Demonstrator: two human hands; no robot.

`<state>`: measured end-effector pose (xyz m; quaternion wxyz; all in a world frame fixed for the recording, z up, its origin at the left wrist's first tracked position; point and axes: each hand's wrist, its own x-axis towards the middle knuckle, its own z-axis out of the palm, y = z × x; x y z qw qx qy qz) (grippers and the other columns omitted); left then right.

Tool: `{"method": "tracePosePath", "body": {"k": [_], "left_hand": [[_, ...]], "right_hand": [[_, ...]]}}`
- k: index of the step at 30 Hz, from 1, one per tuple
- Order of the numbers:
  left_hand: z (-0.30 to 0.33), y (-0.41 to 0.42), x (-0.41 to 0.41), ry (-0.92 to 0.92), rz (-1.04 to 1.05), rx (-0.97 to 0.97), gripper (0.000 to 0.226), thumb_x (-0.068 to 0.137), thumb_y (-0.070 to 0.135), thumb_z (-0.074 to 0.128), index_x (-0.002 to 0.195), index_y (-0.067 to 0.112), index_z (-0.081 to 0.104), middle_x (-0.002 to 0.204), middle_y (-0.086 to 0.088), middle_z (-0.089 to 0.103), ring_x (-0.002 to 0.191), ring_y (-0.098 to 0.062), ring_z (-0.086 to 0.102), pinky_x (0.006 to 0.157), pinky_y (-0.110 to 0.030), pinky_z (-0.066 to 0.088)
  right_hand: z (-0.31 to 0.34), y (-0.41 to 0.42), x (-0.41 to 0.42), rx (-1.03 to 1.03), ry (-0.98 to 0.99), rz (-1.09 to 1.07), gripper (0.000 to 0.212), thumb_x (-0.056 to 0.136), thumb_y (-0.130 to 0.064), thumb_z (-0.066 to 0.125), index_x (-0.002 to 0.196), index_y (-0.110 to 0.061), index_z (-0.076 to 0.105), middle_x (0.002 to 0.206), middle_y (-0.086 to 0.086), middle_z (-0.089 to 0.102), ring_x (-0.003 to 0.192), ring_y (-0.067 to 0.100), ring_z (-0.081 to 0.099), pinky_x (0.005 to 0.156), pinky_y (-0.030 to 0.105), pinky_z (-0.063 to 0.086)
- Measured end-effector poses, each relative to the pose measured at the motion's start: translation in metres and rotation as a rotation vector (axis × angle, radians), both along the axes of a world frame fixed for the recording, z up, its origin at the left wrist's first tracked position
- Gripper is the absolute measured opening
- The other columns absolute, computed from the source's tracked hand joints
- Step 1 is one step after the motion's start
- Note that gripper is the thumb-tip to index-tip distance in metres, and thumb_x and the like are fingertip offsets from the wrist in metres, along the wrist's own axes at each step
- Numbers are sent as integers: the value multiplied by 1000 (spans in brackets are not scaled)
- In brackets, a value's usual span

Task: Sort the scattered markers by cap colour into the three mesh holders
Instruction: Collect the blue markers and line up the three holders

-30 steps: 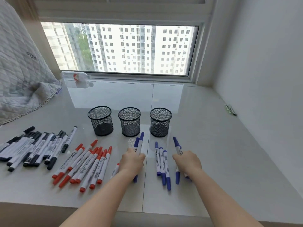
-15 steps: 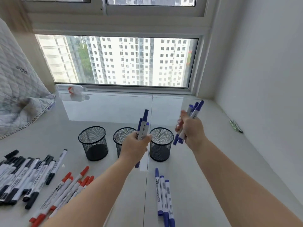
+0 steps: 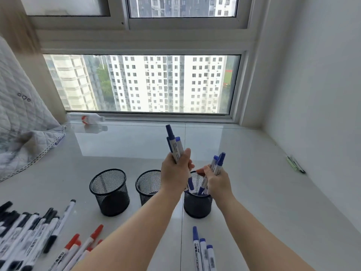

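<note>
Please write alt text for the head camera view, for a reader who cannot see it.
Both hands hold blue-capped markers over the right mesh holder: left hand, right hand. Black-capped markers, red-capped markers and three blue markers lie on the white table.

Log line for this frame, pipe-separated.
phase: drop-off | left hand: grips blue markers | right hand: grips blue markers, tips in right holder | left on surface: blue, red, black groups

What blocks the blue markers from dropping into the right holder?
Nothing visible. The right hand holds its markers over the right holder, lower tips near or inside its rim. The left hand holds its own markers beside it.
</note>
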<state>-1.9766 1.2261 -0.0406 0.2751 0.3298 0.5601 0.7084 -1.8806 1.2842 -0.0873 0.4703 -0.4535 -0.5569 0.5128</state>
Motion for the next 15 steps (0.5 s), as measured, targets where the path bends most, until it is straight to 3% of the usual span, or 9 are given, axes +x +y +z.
{"method": "tracePosePath", "body": {"k": [2, 4, 10, 15], "left_hand": [[-2, 4, 2, -125, 25, 22, 20, 88, 26, 60, 73, 15, 53, 48, 8, 57, 44, -2, 55, 47, -15, 47], [-7, 6, 5, -217, 44, 38, 19, 87, 26, 61, 74, 14, 54, 52, 7, 58, 46, -3, 57, 48, -16, 48], [-43, 8, 23, -62, 86, -120, 22, 84, 36, 62, 74, 17, 57, 61, 6, 63, 47, -1, 56, 50, -19, 44], [-56, 11, 27, 1, 110, -163, 19, 83, 34, 63, 75, 18, 56, 67, 2, 61, 59, -16, 53, 60, -33, 43]], "right_hand": [[-1, 0, 3, 22, -21, -10, 16, 92, -14, 52, 78, -12, 61, 73, -4, 67, 77, 21, 62, 54, 16, 46], [-2, -3, 7, 40, -30, -11, 13, 90, -10, 53, 79, -15, 56, 73, -3, 68, 76, 21, 64, 56, 18, 48], [-9, -11, 12, 68, 7, -86, 22, 84, -7, 57, 80, -27, 49, 78, -2, 61, 73, 16, 58, 63, 22, 46], [-9, -12, 6, 104, 30, -103, 24, 86, -6, 56, 85, -28, 48, 86, -3, 59, 79, 8, 58, 66, 12, 43]]}}
